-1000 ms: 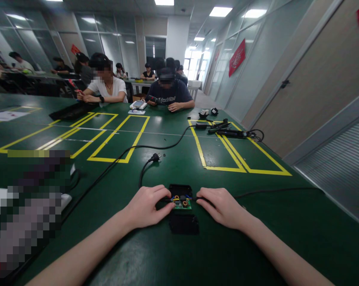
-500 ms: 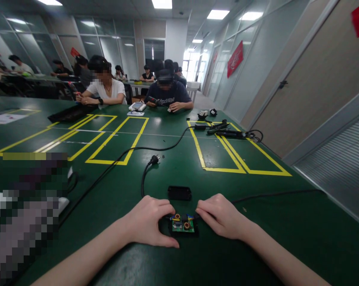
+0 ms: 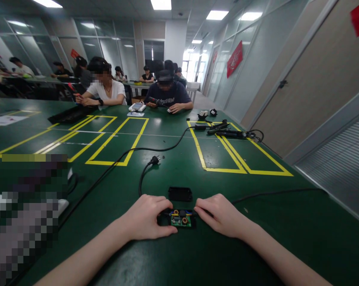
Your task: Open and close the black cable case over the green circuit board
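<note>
A small green circuit board (image 3: 179, 221) with copper-wound coils and blue and yellow wires sits in a black plastic case half (image 3: 194, 222) on the table. My left hand (image 3: 148, 216) grips the left part of this case, thumb at its near edge and fingers at its far edge. At the right end, the fingers of my right hand (image 3: 216, 214) pinch the black cable (image 3: 257, 196) where its wires meet the board; the fingertips partly cover the spot. Just beyond lies the other case half (image 3: 180, 194), hollow side up.
A power plug (image 3: 154, 160) on a short cord lies ahead of my left hand. A long black cable (image 3: 149, 149) crosses the green table (image 3: 167, 178). Tools (image 3: 227, 133) lie at the far right. Two people (image 3: 167, 93) sit across, near a white device (image 3: 136, 107).
My left thumb has moved up toward the fingers, closing on the case. The case with its board has shifted slightly away from me and left. My right hand stays nearly still.
</note>
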`<move>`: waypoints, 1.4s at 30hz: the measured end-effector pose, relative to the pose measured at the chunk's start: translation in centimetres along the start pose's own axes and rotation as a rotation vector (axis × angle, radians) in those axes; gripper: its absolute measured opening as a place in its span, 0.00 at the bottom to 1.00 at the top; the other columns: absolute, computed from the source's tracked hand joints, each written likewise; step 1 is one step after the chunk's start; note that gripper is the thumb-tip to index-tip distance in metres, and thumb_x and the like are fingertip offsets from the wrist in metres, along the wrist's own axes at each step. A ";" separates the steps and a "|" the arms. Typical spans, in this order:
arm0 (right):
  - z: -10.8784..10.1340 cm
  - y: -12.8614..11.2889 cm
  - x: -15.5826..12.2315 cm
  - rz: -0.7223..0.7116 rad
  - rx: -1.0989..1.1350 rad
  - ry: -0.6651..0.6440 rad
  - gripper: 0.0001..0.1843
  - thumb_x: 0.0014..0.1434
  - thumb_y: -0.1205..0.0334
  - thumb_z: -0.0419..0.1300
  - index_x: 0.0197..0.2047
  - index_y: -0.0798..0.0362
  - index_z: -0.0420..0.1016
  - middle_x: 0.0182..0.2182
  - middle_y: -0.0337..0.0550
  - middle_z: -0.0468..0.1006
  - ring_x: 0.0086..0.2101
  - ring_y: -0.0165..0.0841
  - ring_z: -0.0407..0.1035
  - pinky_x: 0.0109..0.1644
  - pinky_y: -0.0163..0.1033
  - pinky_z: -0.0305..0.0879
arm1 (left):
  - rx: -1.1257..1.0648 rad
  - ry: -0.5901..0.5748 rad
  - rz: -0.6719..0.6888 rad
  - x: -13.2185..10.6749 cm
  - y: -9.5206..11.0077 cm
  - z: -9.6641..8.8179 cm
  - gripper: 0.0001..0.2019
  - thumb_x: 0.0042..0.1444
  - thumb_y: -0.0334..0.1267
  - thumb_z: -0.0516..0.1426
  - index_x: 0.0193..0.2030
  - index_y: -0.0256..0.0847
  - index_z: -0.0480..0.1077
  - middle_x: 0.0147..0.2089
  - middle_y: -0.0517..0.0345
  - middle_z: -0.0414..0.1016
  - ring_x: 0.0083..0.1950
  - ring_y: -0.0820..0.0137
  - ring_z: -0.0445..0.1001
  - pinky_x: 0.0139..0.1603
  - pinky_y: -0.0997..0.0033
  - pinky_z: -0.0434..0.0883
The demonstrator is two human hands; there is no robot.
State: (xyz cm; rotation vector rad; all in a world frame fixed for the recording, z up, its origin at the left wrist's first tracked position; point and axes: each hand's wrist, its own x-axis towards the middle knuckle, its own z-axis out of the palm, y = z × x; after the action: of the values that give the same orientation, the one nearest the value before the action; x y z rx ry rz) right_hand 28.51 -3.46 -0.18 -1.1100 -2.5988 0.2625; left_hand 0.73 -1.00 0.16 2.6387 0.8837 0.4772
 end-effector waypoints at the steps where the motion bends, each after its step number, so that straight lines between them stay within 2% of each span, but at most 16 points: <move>1: 0.0 0.0 0.0 0.013 0.006 -0.017 0.15 0.72 0.64 0.49 0.33 0.52 0.69 0.24 0.38 0.75 0.23 0.29 0.69 0.30 0.34 0.55 | 0.002 0.003 -0.005 0.0 -0.1 0.0 0.17 0.52 0.48 0.70 0.43 0.40 0.75 0.36 0.59 0.80 0.33 0.67 0.78 0.32 0.72 0.68; 4: -0.1 -0.1 0.1 0.057 0.023 -0.074 0.13 0.72 0.64 0.50 0.34 0.52 0.70 0.26 0.39 0.77 0.24 0.29 0.70 0.31 0.34 0.55 | -0.009 0.022 0.015 0.1 -0.1 -0.1 0.17 0.53 0.46 0.69 0.45 0.40 0.75 0.38 0.58 0.79 0.34 0.67 0.78 0.33 0.72 0.68; 6: -0.2 -0.2 0.2 0.072 0.027 -0.098 0.14 0.72 0.64 0.49 0.34 0.52 0.70 0.26 0.39 0.77 0.24 0.29 0.70 0.31 0.34 0.55 | -0.032 0.035 0.054 0.0 0.0 -0.4 0.12 0.58 0.42 0.65 0.46 0.40 0.75 0.38 0.58 0.79 0.34 0.68 0.77 0.32 0.73 0.67; 8: -0.3 -0.4 0.3 0.075 0.033 -0.109 0.15 0.72 0.64 0.49 0.33 0.52 0.70 0.26 0.39 0.76 0.24 0.29 0.69 0.31 0.34 0.55 | -0.056 0.045 0.083 0.0 0.1 -0.6 0.06 0.62 0.37 0.60 0.45 0.40 0.74 0.37 0.59 0.78 0.32 0.70 0.76 0.31 0.74 0.65; 11: -0.3 -0.6 0.4 0.068 0.060 -0.106 0.15 0.70 0.65 0.49 0.32 0.52 0.69 0.25 0.40 0.76 0.24 0.29 0.67 0.32 0.34 0.55 | -0.078 0.054 0.099 -0.1 0.0 -0.7 0.05 0.64 0.33 0.55 0.41 0.40 0.74 0.36 0.59 0.77 0.32 0.72 0.74 0.30 0.74 0.64; 24: -0.6 -1.1 0.4 0.091 0.157 -0.085 0.14 0.66 0.68 0.51 0.27 0.52 0.67 0.23 0.39 0.73 0.24 0.29 0.65 0.32 0.34 0.54 | -0.165 0.071 0.091 -0.3 -0.1 -0.4 0.08 0.68 0.33 0.56 0.37 0.40 0.74 0.36 0.59 0.76 0.33 0.73 0.73 0.33 0.75 0.64; 31: -0.4 -0.5 0.1 0.112 0.225 -0.062 0.16 0.70 0.58 0.55 0.32 0.53 0.74 0.26 0.41 0.75 0.27 0.30 0.67 0.33 0.35 0.57 | -0.153 0.062 0.095 -0.1 -0.1 -0.4 0.08 0.67 0.34 0.55 0.38 0.40 0.74 0.36 0.58 0.77 0.35 0.71 0.74 0.35 0.73 0.65; 38: -0.4 -0.3 -0.1 0.093 0.281 -0.044 0.16 0.71 0.56 0.56 0.34 0.53 0.77 0.27 0.41 0.77 0.27 0.30 0.68 0.33 0.35 0.58 | -0.220 0.043 0.075 -0.1 -0.5 -0.3 0.07 0.62 0.32 0.56 0.39 0.40 0.77 0.34 0.57 0.76 0.34 0.70 0.74 0.35 0.73 0.66; 42: -0.3 -0.2 -0.1 0.038 0.245 -0.013 0.17 0.71 0.55 0.56 0.34 0.53 0.77 0.28 0.42 0.78 0.28 0.31 0.69 0.33 0.36 0.60 | -0.285 0.043 0.018 -0.1 -0.7 -0.3 0.04 0.60 0.31 0.58 0.36 0.39 0.76 0.30 0.60 0.73 0.30 0.72 0.71 0.32 0.75 0.64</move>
State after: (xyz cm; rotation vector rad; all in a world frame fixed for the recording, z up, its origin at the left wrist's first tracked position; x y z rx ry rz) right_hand 28.51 -3.66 0.20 -1.0737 -2.4755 0.5811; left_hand 0.14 -0.46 0.09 2.3866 0.7430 0.6173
